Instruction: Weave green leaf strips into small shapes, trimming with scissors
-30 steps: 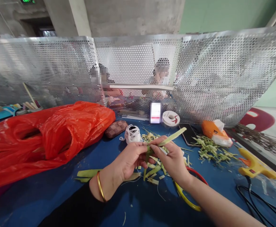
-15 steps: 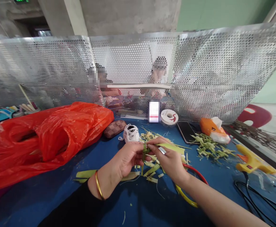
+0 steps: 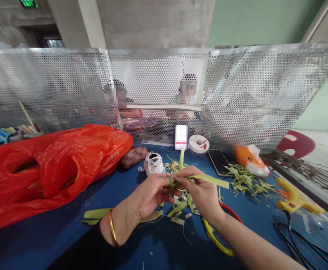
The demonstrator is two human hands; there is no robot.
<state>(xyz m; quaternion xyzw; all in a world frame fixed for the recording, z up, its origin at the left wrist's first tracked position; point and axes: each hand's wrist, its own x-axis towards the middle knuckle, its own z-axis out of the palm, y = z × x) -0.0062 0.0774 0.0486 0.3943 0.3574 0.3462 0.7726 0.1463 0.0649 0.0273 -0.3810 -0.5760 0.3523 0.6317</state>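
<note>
Over the blue table, my left hand (image 3: 154,193) pinches a small piece of folded green leaf strip (image 3: 172,186) between thumb and fingers. Fingertips of my right hand (image 3: 199,191) close on the same piece, meeting the left thumb. From the right hand a pale green strip end (image 3: 214,181) sticks out to the right, and another strip end (image 3: 181,159) points up behind the fingers. The folds themselves are partly hidden by my fingers. Leaf scraps (image 3: 178,210) lie beneath the hands. Just beyond my left hand sits a ball of white cord (image 3: 153,164).
A red plastic bag (image 3: 104,146) and checkered pouch (image 3: 134,156) lie left. Behind are a ribbon spool (image 3: 199,144) and mesh partition (image 3: 158,75). A phone (image 3: 218,162), tissue pack (image 3: 251,160) and yellow glue gun (image 3: 297,198) lie right. A red-yellow ring (image 3: 217,240) lies under my right forearm.
The strip at my right hand has swung outward to the right, and a second strip end now stands up behind the fingers. Both hands keep their pinch. The view has shifted slightly.
</note>
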